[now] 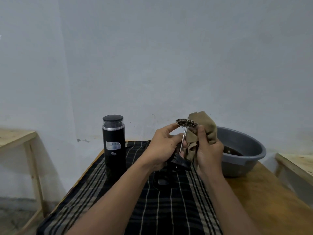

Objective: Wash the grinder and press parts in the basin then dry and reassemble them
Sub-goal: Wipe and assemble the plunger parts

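Observation:
My left hand (163, 146) holds the press plunger (183, 141) upside down, its round mesh filter disc (186, 123) on top, the metal rod running down to the black lid (180, 161). The left index finger touches the disc's rim. My right hand (209, 150) grips a brown cloth (202, 131) pressed against the rod and the disc. The black electric grinder (114, 145) stands upright on the left of the checked cloth (169, 200). A dark press part (160, 179) lies on that cloth below my hands, mostly hidden.
A grey plastic basin (245, 150) with dark water stands on the wooden table (271, 192) at the right. Light wooden stands flank the table: one at the left (18, 138), one at the right (299, 163). A pale wall is close behind.

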Action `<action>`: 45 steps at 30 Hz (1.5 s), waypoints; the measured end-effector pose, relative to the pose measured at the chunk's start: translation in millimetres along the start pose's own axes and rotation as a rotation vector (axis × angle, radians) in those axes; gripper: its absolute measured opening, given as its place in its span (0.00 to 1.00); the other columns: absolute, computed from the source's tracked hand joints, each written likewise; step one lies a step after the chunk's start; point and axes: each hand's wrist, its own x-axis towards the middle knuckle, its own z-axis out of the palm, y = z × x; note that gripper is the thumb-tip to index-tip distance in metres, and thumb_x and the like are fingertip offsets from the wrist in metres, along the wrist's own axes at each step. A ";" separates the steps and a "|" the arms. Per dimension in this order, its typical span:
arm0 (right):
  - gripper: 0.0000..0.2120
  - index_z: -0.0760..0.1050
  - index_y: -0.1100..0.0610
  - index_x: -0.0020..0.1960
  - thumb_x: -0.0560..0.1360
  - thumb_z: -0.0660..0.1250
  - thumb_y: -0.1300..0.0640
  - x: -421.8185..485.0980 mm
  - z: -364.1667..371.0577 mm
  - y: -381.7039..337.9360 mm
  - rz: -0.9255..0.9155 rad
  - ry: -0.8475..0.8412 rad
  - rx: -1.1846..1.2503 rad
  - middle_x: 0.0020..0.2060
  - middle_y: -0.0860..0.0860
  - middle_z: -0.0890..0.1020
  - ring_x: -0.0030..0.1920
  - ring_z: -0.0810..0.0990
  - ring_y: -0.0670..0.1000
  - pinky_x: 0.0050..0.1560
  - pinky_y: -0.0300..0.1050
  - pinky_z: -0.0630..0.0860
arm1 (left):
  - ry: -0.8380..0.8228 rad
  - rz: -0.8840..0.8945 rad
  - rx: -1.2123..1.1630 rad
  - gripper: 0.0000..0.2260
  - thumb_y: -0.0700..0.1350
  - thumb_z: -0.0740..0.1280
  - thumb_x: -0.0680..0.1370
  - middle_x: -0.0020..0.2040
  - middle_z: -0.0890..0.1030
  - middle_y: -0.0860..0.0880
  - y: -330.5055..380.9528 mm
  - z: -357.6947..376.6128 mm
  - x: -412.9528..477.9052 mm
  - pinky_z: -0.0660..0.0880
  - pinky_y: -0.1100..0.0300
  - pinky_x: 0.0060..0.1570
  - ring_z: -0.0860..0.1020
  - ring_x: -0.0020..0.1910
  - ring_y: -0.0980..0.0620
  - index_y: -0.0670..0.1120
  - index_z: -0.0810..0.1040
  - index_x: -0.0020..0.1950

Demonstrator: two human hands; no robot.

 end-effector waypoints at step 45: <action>0.14 0.71 0.48 0.45 0.75 0.72 0.42 -40.0 -139.1 31.6 0.294 -0.751 -1.700 0.47 0.43 0.69 0.50 0.72 0.50 0.41 0.41 0.68 | -0.266 -0.048 0.688 0.07 0.45 0.74 0.79 0.45 0.84 0.51 -76.4 56.0 9.8 0.77 0.60 0.44 0.81 0.45 0.54 0.44 0.84 0.54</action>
